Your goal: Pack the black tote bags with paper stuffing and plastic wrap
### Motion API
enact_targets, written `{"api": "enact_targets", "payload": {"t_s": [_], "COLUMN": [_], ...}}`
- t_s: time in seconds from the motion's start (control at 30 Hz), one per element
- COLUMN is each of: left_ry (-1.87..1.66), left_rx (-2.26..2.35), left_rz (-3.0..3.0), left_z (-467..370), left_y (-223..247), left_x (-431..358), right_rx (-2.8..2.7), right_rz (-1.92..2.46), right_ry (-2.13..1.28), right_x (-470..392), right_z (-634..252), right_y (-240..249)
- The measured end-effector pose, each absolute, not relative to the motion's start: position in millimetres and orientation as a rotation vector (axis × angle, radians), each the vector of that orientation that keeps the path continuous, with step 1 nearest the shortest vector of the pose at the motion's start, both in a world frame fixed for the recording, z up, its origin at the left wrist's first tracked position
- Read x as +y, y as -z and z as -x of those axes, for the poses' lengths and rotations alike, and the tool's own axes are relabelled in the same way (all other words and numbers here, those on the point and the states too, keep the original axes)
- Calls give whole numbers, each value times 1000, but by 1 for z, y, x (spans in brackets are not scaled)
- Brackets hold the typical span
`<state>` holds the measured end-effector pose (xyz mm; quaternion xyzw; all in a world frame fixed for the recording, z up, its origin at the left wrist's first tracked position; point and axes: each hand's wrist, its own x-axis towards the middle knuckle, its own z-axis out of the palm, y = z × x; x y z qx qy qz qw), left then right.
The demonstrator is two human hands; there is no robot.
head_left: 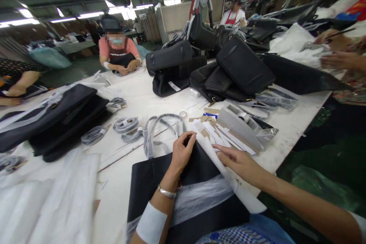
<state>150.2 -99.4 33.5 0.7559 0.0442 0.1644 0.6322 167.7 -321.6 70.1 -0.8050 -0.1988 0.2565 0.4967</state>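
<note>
Atop the black tote [147,183], our left hand [183,153] curls, can't tell on what; our right hand [239,162] sits loosely spread at the white sheet [251,201]. Let's avoid creases.

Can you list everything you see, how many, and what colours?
front bag: one, black, before the person
wrapped handles: two, grey, beyond it
white sheet: one, white, bag's right side
paper strips: many, white and brown, beyond right hand
dispenser: one, grey, beside strips
coiled straps: several, grey, left
other bags: many, black, left and far
table: one, white, beneath
other people: at least four, mixed clothes, around
left hand: one, bare, bag's top edge
right hand: one, bare, beside sheet
</note>
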Motion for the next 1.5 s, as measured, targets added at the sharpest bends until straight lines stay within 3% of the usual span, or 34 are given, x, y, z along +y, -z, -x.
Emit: {"api": "enact_targets", "payload": {"t_s": [0.13,0.33,0.47,0.63,0.87,1.07,1.3,1.5], "left_ry": [-402,-595,-322,-114,-96,-124,-182,-161], "left_rx": [93,-117,-445,-344,-348,-357,-311,-308], "left_rz": [-1728,-1990,-2388,-2707,-2723,-2605,-2465,-2468], "left_z": [-147,-145,-144,-145,-149,-152,-154,-155], "left_y": [-35,-40,-31,-10,-6,-8,-10,-11], "left_x": [-99,-105,-107,-103,-101,-101,-101,-101], "right_rx": [-589,-662,-673,-698,-730,-720,-699,-442], "right_rz": [2023,1834,1911,2170,2116,1882,1682,1367], "right_ry": [-657,-1176,-1005,-651,-954,-865,-524,-767], "right_x": [-290,-272,-270,-315,-394,-389,-360,-366], "right_z": [-179,-204,-208,-197,-145,-133,-126,-111], "right_y": [-71,-47,-39,-59,-71,-54,-49,-39]}}
